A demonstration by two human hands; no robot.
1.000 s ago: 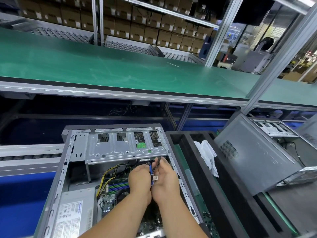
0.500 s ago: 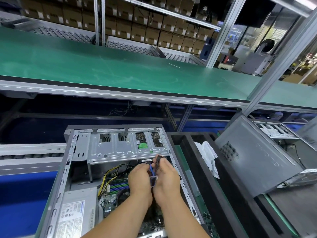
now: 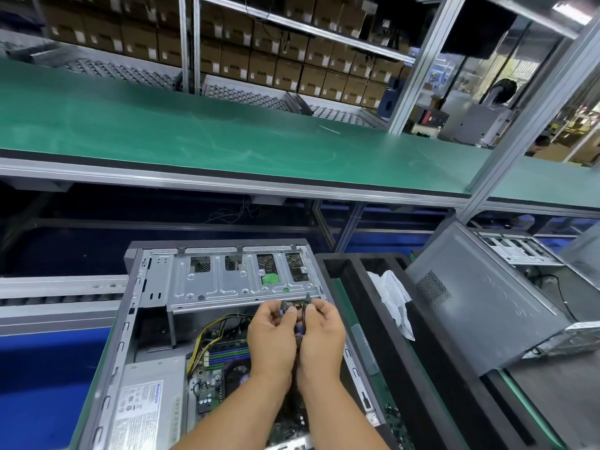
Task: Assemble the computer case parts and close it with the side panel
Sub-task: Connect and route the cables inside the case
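Note:
An open grey computer case lies flat in front of me, its inside facing up. A silver drive cage spans its far end, and the motherboard and power supply lie nearer. Both hands hover inside the case just below the cage's edge. My left hand pinches a blue cable connector between thumb and fingers. My right hand pinches a black cable connector. The cables run down between my palms, partly hidden. A grey side panel leans tilted to the right.
A black foam tray with a white plastic bag stands right of the case. Another open case sits behind the side panel. A green shelf runs across above. A roller conveyor rail lies to the left.
Both hands have moved up toward the drive cage edge and drawn slightly apart, each now holding its own connector end raised.

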